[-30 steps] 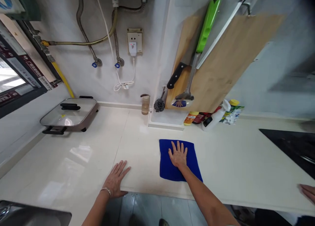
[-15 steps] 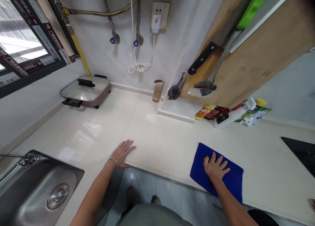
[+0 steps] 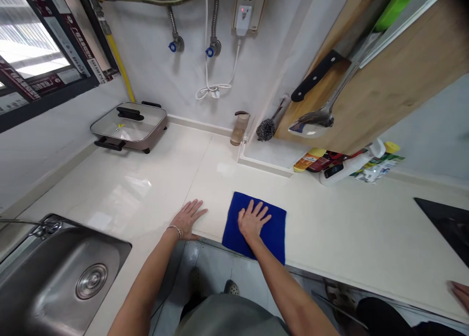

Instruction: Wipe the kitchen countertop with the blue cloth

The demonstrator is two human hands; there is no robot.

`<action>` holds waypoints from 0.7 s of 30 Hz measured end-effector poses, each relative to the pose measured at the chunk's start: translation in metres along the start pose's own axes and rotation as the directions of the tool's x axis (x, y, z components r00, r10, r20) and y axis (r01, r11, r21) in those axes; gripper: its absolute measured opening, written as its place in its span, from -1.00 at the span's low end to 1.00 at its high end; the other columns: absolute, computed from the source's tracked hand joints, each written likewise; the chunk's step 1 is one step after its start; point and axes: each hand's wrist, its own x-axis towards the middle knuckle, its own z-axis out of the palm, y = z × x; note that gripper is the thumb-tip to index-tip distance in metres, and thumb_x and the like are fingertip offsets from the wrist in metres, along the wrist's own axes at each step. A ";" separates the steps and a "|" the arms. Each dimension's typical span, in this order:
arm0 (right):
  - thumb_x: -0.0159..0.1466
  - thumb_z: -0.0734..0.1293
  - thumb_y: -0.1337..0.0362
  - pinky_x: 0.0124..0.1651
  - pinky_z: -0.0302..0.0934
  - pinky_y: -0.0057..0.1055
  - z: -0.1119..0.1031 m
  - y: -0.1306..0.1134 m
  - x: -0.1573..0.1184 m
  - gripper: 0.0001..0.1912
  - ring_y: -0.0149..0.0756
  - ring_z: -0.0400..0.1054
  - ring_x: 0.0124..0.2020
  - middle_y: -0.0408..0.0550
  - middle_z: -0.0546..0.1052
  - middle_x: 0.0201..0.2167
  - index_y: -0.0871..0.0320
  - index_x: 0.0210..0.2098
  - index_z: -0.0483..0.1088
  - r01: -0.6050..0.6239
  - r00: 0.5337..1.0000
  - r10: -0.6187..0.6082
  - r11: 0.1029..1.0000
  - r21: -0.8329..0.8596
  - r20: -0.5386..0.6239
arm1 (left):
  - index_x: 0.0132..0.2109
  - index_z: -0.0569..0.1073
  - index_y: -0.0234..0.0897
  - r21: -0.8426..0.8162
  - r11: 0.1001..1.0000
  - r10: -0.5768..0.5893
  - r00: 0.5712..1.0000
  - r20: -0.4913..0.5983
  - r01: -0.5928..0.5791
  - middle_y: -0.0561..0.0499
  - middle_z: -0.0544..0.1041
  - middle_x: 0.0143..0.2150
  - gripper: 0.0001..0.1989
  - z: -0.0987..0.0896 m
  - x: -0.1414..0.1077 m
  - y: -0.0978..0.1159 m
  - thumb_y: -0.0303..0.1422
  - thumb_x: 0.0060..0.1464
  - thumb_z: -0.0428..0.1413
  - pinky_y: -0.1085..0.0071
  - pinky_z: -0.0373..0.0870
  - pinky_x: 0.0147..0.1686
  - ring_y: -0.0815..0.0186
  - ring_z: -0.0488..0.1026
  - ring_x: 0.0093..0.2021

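My right hand (image 3: 252, 221) lies flat on a blue microfibre cloth (image 3: 273, 233), fingers spread, pressing it onto the cream stone countertop (image 3: 337, 238). The cloth sits close to the front edge of the counter, and its lower corner reaches that edge. To its left, my left hand (image 3: 187, 220) rests palm down on the bare counter by the same edge, fingers apart, with a thin bracelet on the wrist. It touches nothing else.
A steel sink (image 3: 62, 277) lies at lower left, an electric skillet with glass lid (image 3: 128, 123) further back. Along the wall stand a steel-wool scrubber (image 3: 266, 130) and several bottles, under a hanging chopping board (image 3: 384, 67). A black hob (image 3: 445, 223) and another person's hand (image 3: 459, 294) show at right.
The cloth and my right hand have slid left along the counter's front edge, from the right side to just beside my left hand. My left hand stays in about the same place.
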 end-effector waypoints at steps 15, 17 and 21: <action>0.35 0.10 0.07 0.41 -0.26 0.12 -0.025 0.039 -0.063 -0.34 0.03 -0.32 0.45 -0.02 -0.14 0.46 0.00 0.39 -0.15 0.402 0.902 -0.418 0.905 0.140 0.107 | 0.41 -0.02 -0.16 0.074 0.996 0.064 0.994 -0.093 -0.058 -0.18 -0.12 0.49 0.08 0.007 0.006 -0.009 -0.01 -0.21 0.26 -0.06 -0.13 0.40 -0.10 -0.21 0.47; 0.35 0.10 0.09 0.42 -0.25 0.09 -0.026 0.067 -0.067 -0.35 0.00 -0.30 0.45 -0.06 -0.12 0.46 -0.04 0.39 -0.13 0.410 0.901 -0.421 0.905 0.118 0.102 | 0.41 -0.02 -0.17 0.087 0.994 0.069 0.992 -0.102 -0.060 -0.18 -0.12 0.49 0.08 0.008 0.006 -0.010 0.00 -0.20 0.26 -0.06 -0.11 0.39 -0.10 -0.21 0.47; 0.32 0.09 0.17 0.42 -0.25 0.06 -0.027 0.134 -0.064 -0.37 -0.05 -0.28 0.45 -0.08 -0.09 0.45 -0.03 0.37 -0.06 0.338 0.935 -0.340 0.941 0.032 0.105 | 0.41 -0.02 -0.16 0.121 0.991 0.073 0.990 -0.117 -0.059 -0.20 -0.12 0.49 0.08 0.009 0.007 -0.011 0.02 -0.19 0.25 -0.06 -0.08 0.39 -0.11 -0.19 0.46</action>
